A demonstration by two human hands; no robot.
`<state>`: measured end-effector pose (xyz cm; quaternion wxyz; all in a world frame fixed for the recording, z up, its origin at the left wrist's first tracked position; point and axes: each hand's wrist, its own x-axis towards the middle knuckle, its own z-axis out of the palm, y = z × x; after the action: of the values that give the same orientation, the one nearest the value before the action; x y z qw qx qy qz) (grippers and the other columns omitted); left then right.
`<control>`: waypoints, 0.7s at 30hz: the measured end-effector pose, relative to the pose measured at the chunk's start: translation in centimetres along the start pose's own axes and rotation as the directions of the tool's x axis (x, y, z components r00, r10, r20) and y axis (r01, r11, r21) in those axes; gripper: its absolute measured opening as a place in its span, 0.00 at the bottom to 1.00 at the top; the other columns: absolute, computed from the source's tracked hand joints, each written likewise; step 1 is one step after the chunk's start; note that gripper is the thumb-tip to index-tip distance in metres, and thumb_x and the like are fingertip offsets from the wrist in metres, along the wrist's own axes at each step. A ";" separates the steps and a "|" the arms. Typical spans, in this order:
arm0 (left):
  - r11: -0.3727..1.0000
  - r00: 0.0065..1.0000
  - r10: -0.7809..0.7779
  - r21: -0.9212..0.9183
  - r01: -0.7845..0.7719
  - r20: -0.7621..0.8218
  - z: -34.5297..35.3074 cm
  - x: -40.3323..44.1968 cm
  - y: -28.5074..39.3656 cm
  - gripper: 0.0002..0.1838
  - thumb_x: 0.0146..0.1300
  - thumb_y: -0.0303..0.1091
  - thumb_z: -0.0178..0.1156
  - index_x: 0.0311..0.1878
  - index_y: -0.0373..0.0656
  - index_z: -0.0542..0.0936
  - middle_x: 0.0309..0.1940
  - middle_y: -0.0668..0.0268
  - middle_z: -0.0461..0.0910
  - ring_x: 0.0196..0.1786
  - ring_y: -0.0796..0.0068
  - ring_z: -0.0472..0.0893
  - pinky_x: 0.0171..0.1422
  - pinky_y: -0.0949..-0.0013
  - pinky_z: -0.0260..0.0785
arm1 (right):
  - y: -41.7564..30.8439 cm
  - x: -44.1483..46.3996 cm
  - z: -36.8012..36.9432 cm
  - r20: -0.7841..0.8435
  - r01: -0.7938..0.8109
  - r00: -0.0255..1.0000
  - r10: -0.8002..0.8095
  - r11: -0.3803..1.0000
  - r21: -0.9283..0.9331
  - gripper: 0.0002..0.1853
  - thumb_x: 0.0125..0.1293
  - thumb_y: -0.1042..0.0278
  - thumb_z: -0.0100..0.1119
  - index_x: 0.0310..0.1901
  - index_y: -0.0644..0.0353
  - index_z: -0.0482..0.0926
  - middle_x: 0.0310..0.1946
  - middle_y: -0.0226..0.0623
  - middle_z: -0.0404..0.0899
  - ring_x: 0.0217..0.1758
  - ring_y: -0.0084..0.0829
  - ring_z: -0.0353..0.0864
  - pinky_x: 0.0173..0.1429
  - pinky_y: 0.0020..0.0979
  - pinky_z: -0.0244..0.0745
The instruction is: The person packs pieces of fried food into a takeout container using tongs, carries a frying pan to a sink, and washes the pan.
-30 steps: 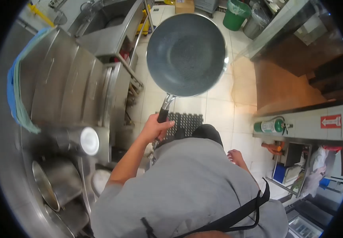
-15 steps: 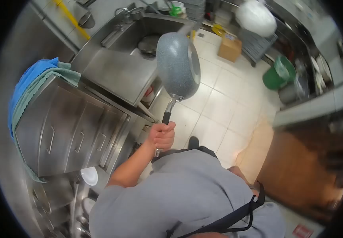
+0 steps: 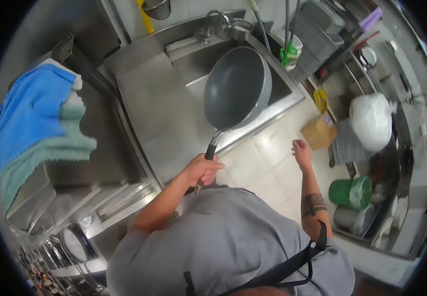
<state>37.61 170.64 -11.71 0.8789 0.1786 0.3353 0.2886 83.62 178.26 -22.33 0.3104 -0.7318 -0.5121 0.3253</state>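
My left hand point(image 3: 202, 171) is wrapped round the black handle of a grey frying pan point(image 3: 235, 89). The pan is raised in front of me, its dark inner side facing me, and in this view it covers part of the sink point(image 3: 285, 89). Held out over the floor to the right is my right hand point(image 3: 301, 153), with nothing in it and the fingers loosely bent and partly apart. A cardboard box point(image 3: 318, 132) stands beyond that hand.
A steel counter point(image 3: 149, 113) adjoins the sink with its faucet point(image 3: 216, 22). Blue cloth point(image 3: 31, 98) and green cloth point(image 3: 50, 153) hang at the left. On the right are a white plastic bag point(image 3: 371, 121), a green bin point(image 3: 347, 192) and a white bucket point(image 3: 295, 47).
My view has turned toward the sink. The pan has swung from showing its outer side to showing its inside. My right arm has come out from beside my body into view.
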 end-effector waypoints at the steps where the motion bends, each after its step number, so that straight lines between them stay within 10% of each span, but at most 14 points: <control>1: 0.992 0.997 0.038 0.120 -0.029 -0.071 0.2 1.9 1.7 0.20 0.64 0.29 0.63 0.21 0.50 0.63 0.10 0.73 0.62 0.09 0.80 0.63 0.13 0.70 0.56 | -4.0 3.3 0.5 -0.003 0.014 1.000 -0.014 0.999 0.042 0.15 0.70 0.61 0.56 0.49 0.63 0.81 0.33 0.32 0.82 0.33 0.22 0.78 0.36 0.27 0.74; 10: 0.816 0.790 0.310 0.575 0.065 -0.529 0.1 13.9 6.6 0.14 0.58 0.34 0.69 0.32 0.32 0.77 0.12 0.66 0.73 0.11 0.77 0.71 0.16 0.68 0.62 | -26.0 32.5 10.8 0.269 0.750 0.659 -0.702 0.642 -0.160 0.15 0.69 0.69 0.51 0.54 0.65 0.78 0.51 0.52 0.80 0.57 0.52 0.78 0.60 0.43 0.73; 14: 0.731 0.593 0.393 0.630 0.263 -0.703 1.9 18.0 5.6 0.24 0.51 0.46 0.69 0.32 0.29 0.80 0.18 0.54 0.80 0.24 0.57 0.83 0.34 0.58 0.77 | -32.3 41.2 21.8 0.554 0.910 0.401 -0.730 0.384 -0.153 0.28 0.59 0.75 0.52 0.64 0.70 0.68 0.61 0.60 0.71 0.69 0.57 0.65 0.74 0.48 0.59; 15: 0.707 0.524 0.366 0.596 0.380 -0.769 3.5 18.6 5.8 0.23 0.50 0.46 0.68 0.38 0.31 0.83 0.37 0.46 0.84 0.42 0.49 0.84 0.49 0.54 0.75 | -31.2 46.1 26.2 0.614 0.955 0.296 -0.731 0.215 -0.204 0.30 0.62 0.72 0.54 0.67 0.69 0.66 0.65 0.58 0.68 0.70 0.57 0.64 0.75 0.47 0.58; 18: 0.776 0.469 0.391 0.558 0.295 -0.792 3.5 23.0 3.1 0.19 0.51 0.46 0.66 0.34 0.35 0.84 0.25 0.51 0.83 0.28 0.53 0.84 0.39 0.57 0.78 | -35.8 48.5 30.1 0.841 0.935 0.291 -0.455 -0.050 -0.351 0.37 0.66 0.64 0.53 0.73 0.73 0.56 0.75 0.56 0.55 0.81 0.49 0.47 0.81 0.55 0.37; 20: 0.857 0.338 0.435 0.499 0.128 -0.835 7.4 22.6 5.6 0.17 0.50 0.42 0.66 0.33 0.35 0.83 0.21 0.54 0.82 0.24 0.59 0.84 0.32 0.59 0.78 | -30.3 64.4 43.6 0.826 0.213 0.064 -0.560 -0.801 -0.559 0.32 0.68 0.63 0.49 0.70 0.75 0.60 0.75 0.61 0.52 0.78 0.61 0.50 0.81 0.52 0.42; 21: 0.893 0.338 0.382 0.438 0.105 -0.860 7.6 24.1 5.2 0.16 0.49 0.41 0.66 0.33 0.35 0.83 0.20 0.55 0.81 0.23 0.61 0.84 0.30 0.60 0.77 | -33.5 60.7 40.7 0.749 0.846 0.100 -0.655 -0.341 -0.410 0.30 0.67 0.64 0.50 0.67 0.75 0.64 0.73 0.61 0.55 0.75 0.63 0.53 0.79 0.51 0.47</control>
<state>55.57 188.79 -15.36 0.4398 0.1944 0.8104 0.3347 48.97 250.42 -29.77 -0.0108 -0.1905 -0.9621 -0.1947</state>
